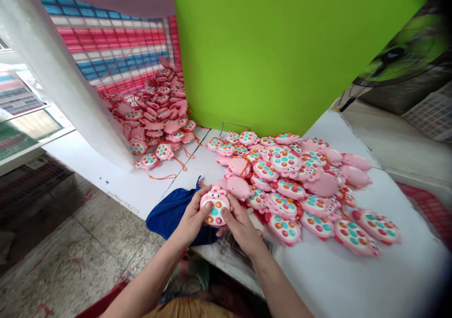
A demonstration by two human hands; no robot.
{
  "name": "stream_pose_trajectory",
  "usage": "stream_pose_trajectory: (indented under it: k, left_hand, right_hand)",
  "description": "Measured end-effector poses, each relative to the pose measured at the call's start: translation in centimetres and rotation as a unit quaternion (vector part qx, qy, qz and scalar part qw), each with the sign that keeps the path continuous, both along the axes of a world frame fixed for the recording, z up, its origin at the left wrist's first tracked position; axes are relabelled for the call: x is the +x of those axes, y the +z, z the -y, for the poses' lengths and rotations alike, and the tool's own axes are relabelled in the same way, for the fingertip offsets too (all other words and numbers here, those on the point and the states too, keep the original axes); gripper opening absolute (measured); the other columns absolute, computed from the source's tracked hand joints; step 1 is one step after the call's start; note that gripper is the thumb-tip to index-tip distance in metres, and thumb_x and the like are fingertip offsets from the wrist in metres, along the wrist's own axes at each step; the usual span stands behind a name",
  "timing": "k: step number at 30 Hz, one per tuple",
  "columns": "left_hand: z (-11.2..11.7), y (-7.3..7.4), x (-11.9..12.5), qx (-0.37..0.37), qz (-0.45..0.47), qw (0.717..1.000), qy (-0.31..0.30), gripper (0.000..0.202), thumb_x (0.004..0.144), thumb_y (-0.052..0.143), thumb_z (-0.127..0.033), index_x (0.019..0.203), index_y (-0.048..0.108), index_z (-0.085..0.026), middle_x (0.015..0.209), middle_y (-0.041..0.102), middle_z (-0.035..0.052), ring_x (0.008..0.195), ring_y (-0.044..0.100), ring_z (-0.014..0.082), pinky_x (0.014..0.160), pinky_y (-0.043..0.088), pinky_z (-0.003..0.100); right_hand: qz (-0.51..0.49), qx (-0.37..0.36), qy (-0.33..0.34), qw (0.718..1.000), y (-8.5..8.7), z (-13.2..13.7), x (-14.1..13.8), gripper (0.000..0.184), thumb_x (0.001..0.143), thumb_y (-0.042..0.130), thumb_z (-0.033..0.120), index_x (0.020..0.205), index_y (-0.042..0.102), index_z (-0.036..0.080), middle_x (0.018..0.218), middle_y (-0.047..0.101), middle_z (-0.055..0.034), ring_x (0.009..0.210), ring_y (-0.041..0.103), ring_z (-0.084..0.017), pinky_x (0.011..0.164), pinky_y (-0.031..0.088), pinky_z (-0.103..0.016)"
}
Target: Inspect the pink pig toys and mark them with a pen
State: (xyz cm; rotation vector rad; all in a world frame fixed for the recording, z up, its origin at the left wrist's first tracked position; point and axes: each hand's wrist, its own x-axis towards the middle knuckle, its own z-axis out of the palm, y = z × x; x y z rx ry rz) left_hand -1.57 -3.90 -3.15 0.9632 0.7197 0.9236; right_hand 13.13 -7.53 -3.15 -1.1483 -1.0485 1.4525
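Note:
Between both hands I hold a pink animal-shaped button toy (216,209), its white face with orange, teal and red buttons turned up towards me. My left hand (192,217) grips its left side, thumb on the face. On the other side my right hand (240,221) is closed round the edge, its thumb also over the buttons. Below and behind the hands lies a dark blue cloth (169,212) at the table's front edge. Just to the right spreads a pile of similar pink toys (282,160), some face up and some showing plain pink backs.
A bigger heap of these toys (155,108) fills a bay at the back left, orange cords trailing onto the white table (123,186). A green panel (268,59) stands behind. A white post (74,78) rises at left, and a fan (391,57) is at far right.

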Motion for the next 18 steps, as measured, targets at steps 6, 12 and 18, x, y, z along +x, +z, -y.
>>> stream_pose_trajectory:
  k: [6,12,18]
  left_hand:
    - [0.5,0.5,-0.4,0.005,0.013,1.000,-0.005,0.055,0.086,0.056,-0.048,0.133,0.042,-0.024,0.110,0.057,0.0071,0.081,0.058,0.0150,0.069,0.051,0.027]
    - [1.1,1.0,-0.6,0.034,-0.006,0.998,-0.048,0.094,0.064,0.083,-0.026,0.140,0.027,-0.026,0.104,0.058,0.0046,0.076,0.059,0.0134,0.067,0.051,0.024]
    - [1.0,0.4,-0.9,0.034,-0.021,0.999,-0.003,0.081,0.073,0.075,-0.036,0.140,0.029,-0.024,0.117,0.055,0.0082,0.089,0.060,0.0171,0.074,0.053,0.027]
  right_hand:
    - [-0.001,-0.005,-0.034,0.999,-0.5,0.5,-0.6,0.068,0.084,0.056,0.051,0.143,0.031,0.029,0.128,0.051,-0.0097,0.071,0.061,-0.014,0.047,0.054,-0.025]
    - [-0.026,-0.036,-0.067,0.997,-1.0,0.5,-0.9,0.068,0.083,0.055,0.057,0.141,0.037,0.028,0.122,0.055,-0.0110,0.071,0.061,-0.016,0.043,0.052,-0.025]
    - [-0.098,-0.047,-0.050,0.993,-1.8,0.8,-1.1,0.070,0.084,0.051,0.060,0.145,0.030,0.031,0.125,0.053,-0.0110,0.079,0.061,-0.017,0.048,0.054,-0.026]
